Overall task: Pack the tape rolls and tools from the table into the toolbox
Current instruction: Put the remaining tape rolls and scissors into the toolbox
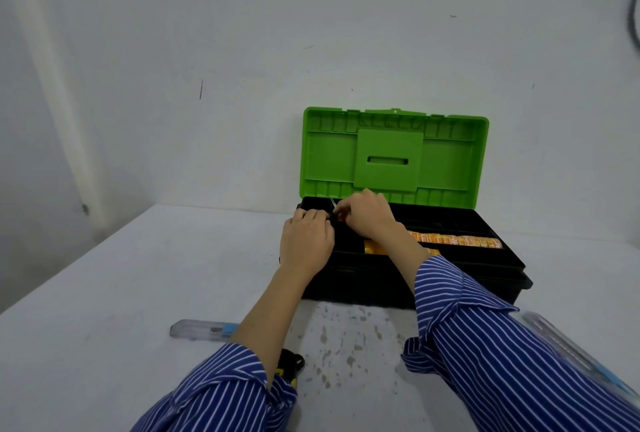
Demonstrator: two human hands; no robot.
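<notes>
Sleeves: two striped blue sleeves [502, 355] are seen nearest the camera, reaching forward over the bench [104, 293].
Black-and-yellow tool [289, 364]: it lies on the bench partly hidden under the left sleeve; it could be swept off when that arm is drawn back.
Clear cutter [202, 329]: left on the bench beside the left forearm, not yet packed; a snag on the sleeve could be caused by its closeness.
Clear strip [571, 348]: seen at the right edge of the bench, partly out of view, easily overlooked.
Toolbox [398, 286]: open against the wall, green lid [394, 154] upright; a knock from the hands could drop the lid on them.
Tape rolls [457, 241]: a row of orange rolls is already lying in the tray, another orange item beneath.
Left hand [306, 241]: fingers curled at the tray's left compartment; what is held cannot be told.
Right hand [367, 216]: a small thin metal piece [333, 204] is pinched; it may slip between compartments if released early.
</notes>
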